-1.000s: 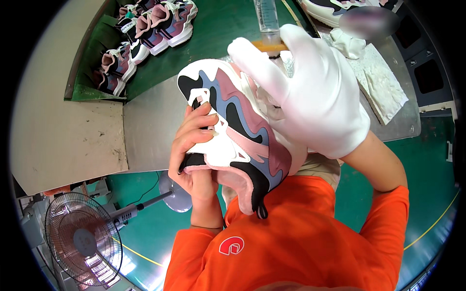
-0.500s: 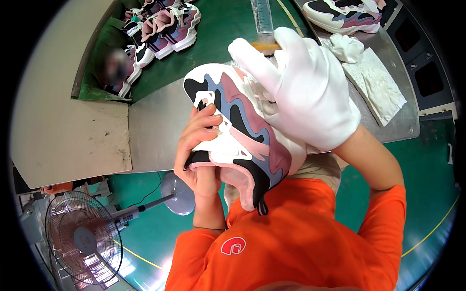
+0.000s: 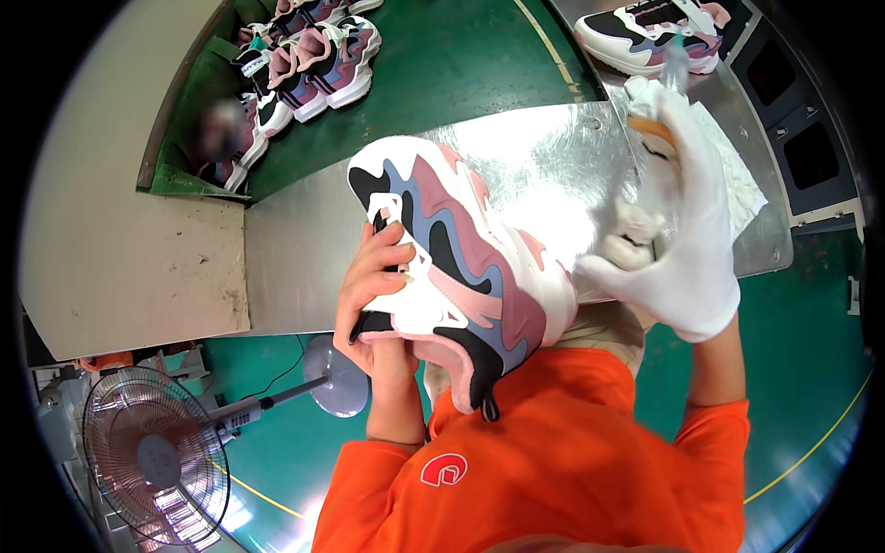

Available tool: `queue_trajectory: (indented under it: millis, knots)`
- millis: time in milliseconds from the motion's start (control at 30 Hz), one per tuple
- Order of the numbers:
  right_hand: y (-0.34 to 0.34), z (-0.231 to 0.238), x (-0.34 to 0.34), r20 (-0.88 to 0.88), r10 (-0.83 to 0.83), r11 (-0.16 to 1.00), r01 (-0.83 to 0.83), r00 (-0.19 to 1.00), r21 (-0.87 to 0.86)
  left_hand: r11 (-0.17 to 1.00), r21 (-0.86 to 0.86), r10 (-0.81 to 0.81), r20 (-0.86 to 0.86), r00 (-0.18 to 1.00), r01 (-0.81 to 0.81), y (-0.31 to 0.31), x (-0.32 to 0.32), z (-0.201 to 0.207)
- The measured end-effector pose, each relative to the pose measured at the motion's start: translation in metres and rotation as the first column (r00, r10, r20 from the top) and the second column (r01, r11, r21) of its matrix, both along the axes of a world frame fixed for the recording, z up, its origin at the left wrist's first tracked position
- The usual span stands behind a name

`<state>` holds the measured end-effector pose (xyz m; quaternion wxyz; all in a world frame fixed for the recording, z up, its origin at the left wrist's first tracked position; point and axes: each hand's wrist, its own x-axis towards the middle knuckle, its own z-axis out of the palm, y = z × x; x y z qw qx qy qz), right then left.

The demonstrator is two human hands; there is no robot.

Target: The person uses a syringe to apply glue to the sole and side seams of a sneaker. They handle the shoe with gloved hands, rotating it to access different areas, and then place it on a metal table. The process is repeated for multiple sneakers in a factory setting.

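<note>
My left hand [image 3: 373, 286], bare, grips a sneaker [image 3: 461, 240] at its tongue and laced front, the thumb inside the opening. The shoe is tilted on its side, with a white sole and pink, mauve, blue and black panels; its toe points away from me. My right hand [image 3: 696, 249], in a white glove, is off to the right, apart from the shoe. It holds a clear syringe [image 3: 676, 72] with an orange band [image 3: 653, 131] round it, smeared by motion. A whitish wad [image 3: 636, 238] shows by the glove's palm; I cannot tell what it is.
Under the shoe stretches a metal worktop [image 3: 544, 166]. Beyond it lies a green belt [image 3: 461, 74], with several similar sneakers [image 3: 318, 69] at the far left. Another sneaker [image 3: 636, 41] and a white cloth [image 3: 745, 198] lie at the right. A fan [image 3: 157, 461] stands lower left.
My right hand has swung away from the shoe to the right, carrying the syringe over the white cloth. The shoe in my left hand has dropped slightly toward me.
</note>
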<state>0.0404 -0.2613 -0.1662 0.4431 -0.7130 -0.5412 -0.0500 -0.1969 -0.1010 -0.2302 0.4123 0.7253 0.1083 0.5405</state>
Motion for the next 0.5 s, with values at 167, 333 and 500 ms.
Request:
queue_trajectory:
  millis: [167, 333, 500]
  knots:
    - [-0.031, -0.03, -0.001, -0.392, -0.08, 0.997, 0.082, 0.916, -0.011, 1.0, -0.011, 0.0, 0.026, 1.0, 0.0, 0.001, -0.004, -0.005]
    - [-0.053, -0.054, 0.001, -0.572, -0.245, 0.969, 0.187, 0.783, -0.159, 1.0, -0.016, 0.0, -0.014, 1.0, 0.0, 0.002, -0.002, 0.002]
    - [-0.069, -0.064, 0.011, -0.775, -0.235, 0.97, 0.197, 0.587, -0.145, 1.0, -0.003, -0.009, -0.053, 0.999, 0.009, 0.003, 0.007, 0.008]
